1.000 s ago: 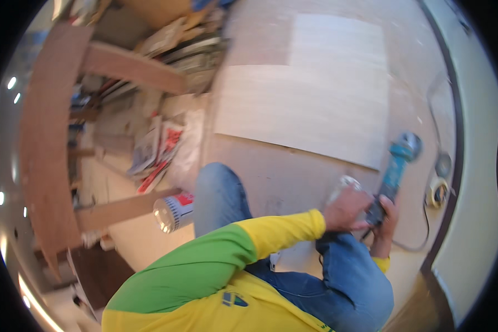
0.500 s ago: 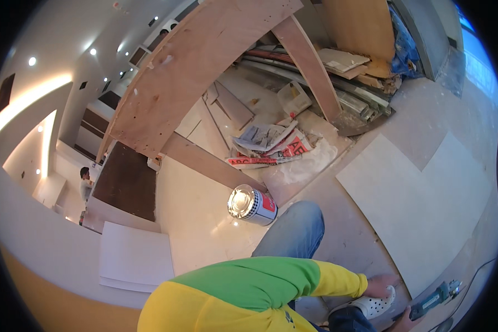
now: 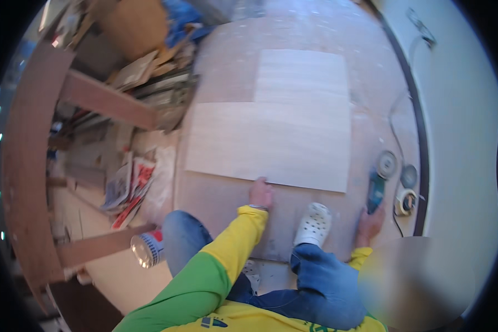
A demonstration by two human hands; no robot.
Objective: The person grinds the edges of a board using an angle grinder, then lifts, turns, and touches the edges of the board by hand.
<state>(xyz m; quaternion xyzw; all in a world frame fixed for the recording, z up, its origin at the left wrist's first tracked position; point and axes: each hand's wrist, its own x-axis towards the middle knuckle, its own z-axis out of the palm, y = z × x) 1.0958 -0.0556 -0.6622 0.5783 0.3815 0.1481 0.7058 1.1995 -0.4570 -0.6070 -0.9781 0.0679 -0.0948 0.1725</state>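
My left hand (image 3: 260,193) has its fingers at the near edge of a pale L-shaped board (image 3: 268,144), pinching it. My right hand (image 3: 369,224) grips a teal angle grinder (image 3: 377,183) with a metal disc at its far end, lying right of the board. Beside the grinder are a grey disc (image 3: 409,176) and a round cream-and-black object (image 3: 405,202), possibly a tape measure, with a cord running past them. My white perforated clog (image 3: 312,224) sits between my two hands.
A wooden frame (image 3: 30,160) stands left, with scrap boards (image 3: 133,74), blue plastic (image 3: 180,22) and crumpled printed paper (image 3: 133,193). A metal can (image 3: 145,249) is beside my left knee. A pale wall (image 3: 454,138) runs along the right. A blurred patch covers the lower right.
My left hand has moved from beside the grinder's handle forward and left to the board's edge. My right hand still holds the grinder. The view swung left, then back to the board.
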